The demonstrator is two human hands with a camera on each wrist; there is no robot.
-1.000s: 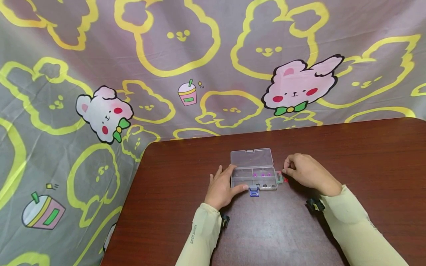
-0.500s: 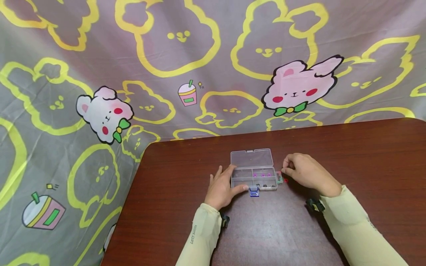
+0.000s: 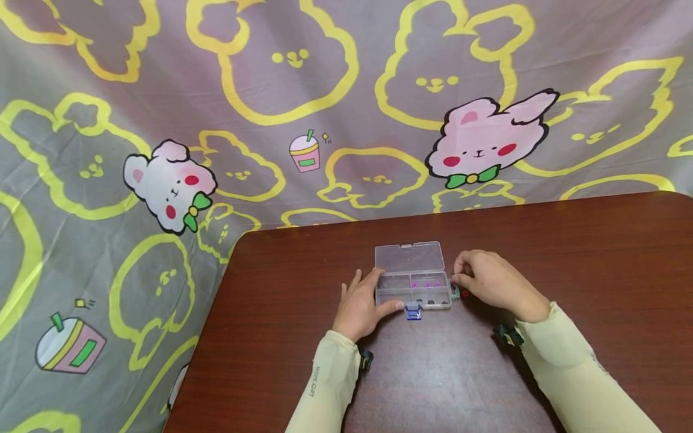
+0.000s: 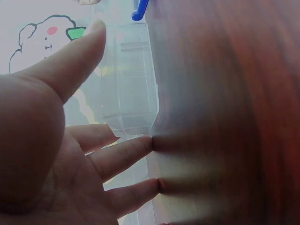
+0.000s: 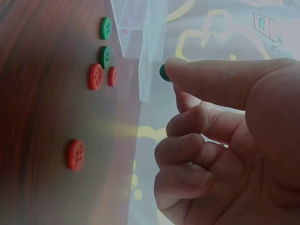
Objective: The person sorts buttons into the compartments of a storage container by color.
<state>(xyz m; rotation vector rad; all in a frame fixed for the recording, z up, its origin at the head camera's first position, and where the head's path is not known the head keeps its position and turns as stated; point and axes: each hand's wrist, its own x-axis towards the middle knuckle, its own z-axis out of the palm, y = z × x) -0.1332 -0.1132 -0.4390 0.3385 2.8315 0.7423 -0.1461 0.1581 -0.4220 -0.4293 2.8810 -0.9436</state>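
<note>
A clear plastic compartment box lies on the table with its lid folded back. My left hand rests against its left end, the thumb on the front edge and the fingers extended. Over the box's right end, my right hand pinches a green button between thumb and forefinger, the other fingers curled in. Small pink buttons lie in the back right compartment and dark ones in the front right one. A blue latch hangs off the front edge.
Beside the box's right end, green buttons and red buttons lie on the brown table. Another red button lies apart from them. A patterned curtain hangs behind and to the left of the table.
My right hand has moved a little left, closer to the box's right end. The left hand and the box stay where they were.
</note>
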